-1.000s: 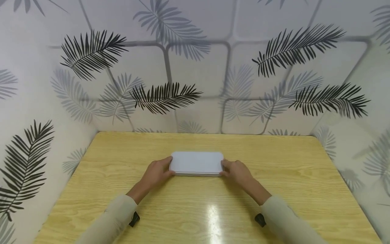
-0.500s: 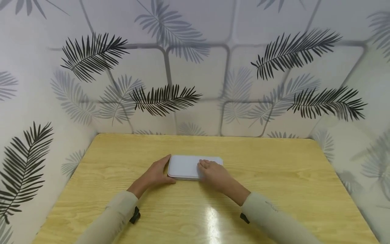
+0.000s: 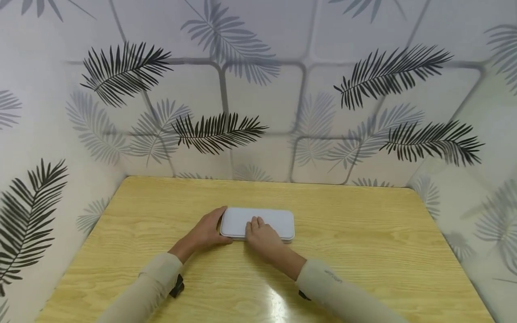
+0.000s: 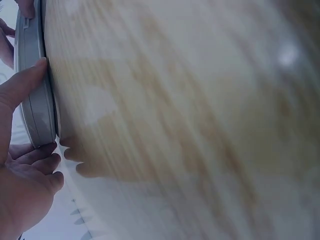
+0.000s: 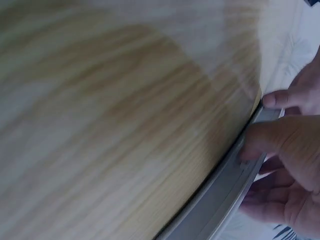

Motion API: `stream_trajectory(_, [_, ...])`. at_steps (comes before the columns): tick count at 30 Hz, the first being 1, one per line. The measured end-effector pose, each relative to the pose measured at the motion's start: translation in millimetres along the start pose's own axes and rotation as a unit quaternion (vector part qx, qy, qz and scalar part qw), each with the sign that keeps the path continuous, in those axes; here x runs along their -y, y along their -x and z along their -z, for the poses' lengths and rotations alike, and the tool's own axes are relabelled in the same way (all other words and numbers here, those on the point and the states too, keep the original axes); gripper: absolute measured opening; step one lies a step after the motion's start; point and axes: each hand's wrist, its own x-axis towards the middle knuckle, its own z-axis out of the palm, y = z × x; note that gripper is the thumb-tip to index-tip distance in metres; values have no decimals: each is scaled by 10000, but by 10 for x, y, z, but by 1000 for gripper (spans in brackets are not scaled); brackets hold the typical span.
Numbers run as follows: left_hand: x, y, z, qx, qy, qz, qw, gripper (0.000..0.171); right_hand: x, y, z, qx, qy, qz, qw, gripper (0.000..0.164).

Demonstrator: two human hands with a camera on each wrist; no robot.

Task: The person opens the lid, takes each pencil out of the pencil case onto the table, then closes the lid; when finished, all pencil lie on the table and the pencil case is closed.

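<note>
A flat white rectangular case (image 3: 278, 222) with rounded corners lies lid up on the table, its long side towards me. My left hand (image 3: 205, 232) grips its left end, thumb along the front side and fingers round the far corner. Near the middle of the front edge is my right hand (image 3: 264, 242), its fingertips on the lid. In the right wrist view its thumb (image 5: 260, 140) presses the case's grey side (image 5: 200, 212), right at a small catch. The same catch (image 4: 26, 23) shows beside that thumb in the left wrist view. The case's contents are hidden.
The wood-grain table (image 3: 363, 251) has a glossy top that reflects a light near its front. Behind it and at both sides stand pale walls (image 3: 266, 107) with a dark leaf print. A small black device (image 3: 177, 286) sits under the left sleeve.
My right hand has left the case's right end and slid left over the lid to the middle of the front edge. The left hand keeps its hold. The case has turned slightly.
</note>
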Motion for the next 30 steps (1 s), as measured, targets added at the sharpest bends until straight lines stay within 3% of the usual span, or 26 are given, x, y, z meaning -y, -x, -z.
stream_trajectory(5, [-26, -11, -25, -117, -218, -84, 9997, 97, 93, -61, -16, -11, 344, -133, 9993, 34])
stream_trajectory(9, [-48, -25, -14, -210, -316, -51, 9993, 96, 70, -78, 24, -149, 321, -148, 9993, 30])
stream_trajectory(12, [-43, -30, 21, -151, -372, -41, 9992, 99, -1, -67, 106, -153, 2, -67, 9999, 24])
stream_trajectory(16, [2, -33, 78, 147, -563, -176, 9981, 106, -153, -59, 244, 115, -865, 39, 9962, 17])
stream_trajectory(21, [47, -50, 130, 219, -331, -227, 9990, 105, -444, -117, 377, 258, -2341, -141, 9718, 20])
stream_trajectory(25, [48, -69, 142, 109, 16, -168, 9998, 104, -699, -174, 423, -307, -3110, -214, 9497, 17])
stream_trajectory(30, [41, -80, 156, 63, 107, 81, 9999, 109, -906, -262, 411, -1019, -3452, -160, 9329, 9])
